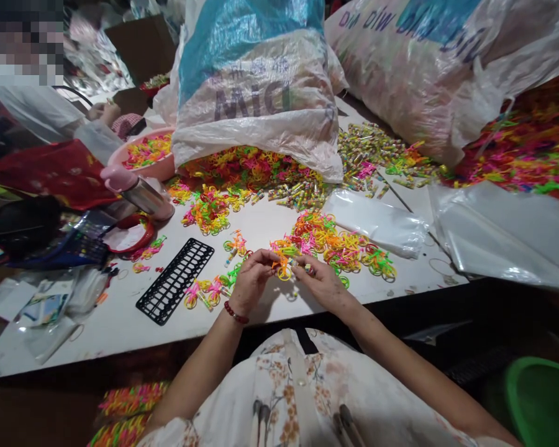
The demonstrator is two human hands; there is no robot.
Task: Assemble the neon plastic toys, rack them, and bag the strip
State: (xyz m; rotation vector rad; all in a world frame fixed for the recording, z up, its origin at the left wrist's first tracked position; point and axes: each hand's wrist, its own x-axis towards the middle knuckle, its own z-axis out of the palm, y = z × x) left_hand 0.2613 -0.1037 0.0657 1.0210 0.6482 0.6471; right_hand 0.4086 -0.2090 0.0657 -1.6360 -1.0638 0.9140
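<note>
A small orange and yellow plastic toy (283, 267) with a round, wheel-like part is pinched between my two hands, above the near part of the table. The fingers of my left hand (254, 279) close on its orange side. My right hand (325, 284) closes on the other side, near a small pale end that I cannot make out. Right behind my hands lies a loose pile of similar bright toys (342, 239). To the left of my left hand are a few toys with small tubes (207, 297) and a black slotted plastic rack (176, 280) lying flat.
Large filled sacks (261, 81) stand at the back, beside many small patterned tubes (372, 149). Clear plastic bags (377, 223) lie at right. A pink thermos (142, 192), a pink basin (156, 167) and a red dish (146, 239) are at left. Another person's hand (105, 113) shows far left.
</note>
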